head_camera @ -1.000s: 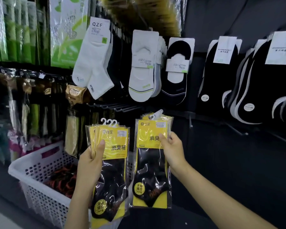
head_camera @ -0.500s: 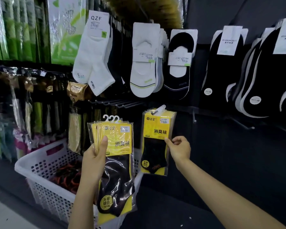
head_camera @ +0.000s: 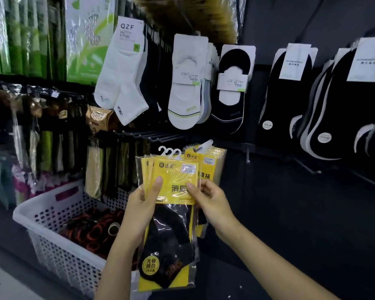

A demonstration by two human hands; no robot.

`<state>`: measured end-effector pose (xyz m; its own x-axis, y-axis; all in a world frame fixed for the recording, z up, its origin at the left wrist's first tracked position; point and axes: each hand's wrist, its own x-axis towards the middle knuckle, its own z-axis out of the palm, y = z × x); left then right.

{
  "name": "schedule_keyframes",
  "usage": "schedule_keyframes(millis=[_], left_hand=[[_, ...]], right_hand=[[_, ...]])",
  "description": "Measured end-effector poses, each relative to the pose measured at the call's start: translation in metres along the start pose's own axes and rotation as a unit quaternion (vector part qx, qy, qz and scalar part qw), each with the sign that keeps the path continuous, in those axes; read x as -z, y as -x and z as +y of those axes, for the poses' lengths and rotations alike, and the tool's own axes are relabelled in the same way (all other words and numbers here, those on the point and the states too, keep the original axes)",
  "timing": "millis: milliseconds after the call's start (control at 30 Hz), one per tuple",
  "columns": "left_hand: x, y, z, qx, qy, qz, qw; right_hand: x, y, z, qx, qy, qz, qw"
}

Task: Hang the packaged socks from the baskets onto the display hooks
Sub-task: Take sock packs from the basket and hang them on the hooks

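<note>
Just before the hung packs [head_camera: 212,163], my left hand [head_camera: 139,213] gripped the fanned sock packs [head_camera: 171,232], hangers [head_camera: 170,151] uppermost, while my right hand [head_camera: 210,202] pinched the front pack's card [head_camera: 173,180], apparently to separate it for hooking.

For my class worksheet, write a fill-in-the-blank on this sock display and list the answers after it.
The left hand holds a stack of sock packs with ___ cards.
The right hand pinches the ___ pack of that stack.
The perforated basket beside the hands is ___.
The label on the ankle sock reads ___.
Answers: yellow; front; white; QZF.
</note>
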<state>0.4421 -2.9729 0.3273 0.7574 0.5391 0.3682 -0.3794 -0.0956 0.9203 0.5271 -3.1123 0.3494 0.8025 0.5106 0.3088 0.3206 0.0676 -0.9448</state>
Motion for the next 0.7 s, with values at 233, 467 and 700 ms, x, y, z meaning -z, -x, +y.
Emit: schedule_keyframes(millis=[233,467,700], left_hand=[[0.0,0.001,0.002,0.008,-0.015,0.019,1.0],[0.014,0.001,0.004,-0.036,-0.104,0.125,0.986],[0.034,0.0,-0.003,-0.037,-0.113,0.191,0.974]], right_hand=[[0.012,0.007,0.007,-0.023,-0.077,0.016,0.997],[0.033,-0.01,0.013,0.006,-0.062,0.11,0.992],[0.027,-0.051,0.019,0.018,0.007,0.13,0.991]])
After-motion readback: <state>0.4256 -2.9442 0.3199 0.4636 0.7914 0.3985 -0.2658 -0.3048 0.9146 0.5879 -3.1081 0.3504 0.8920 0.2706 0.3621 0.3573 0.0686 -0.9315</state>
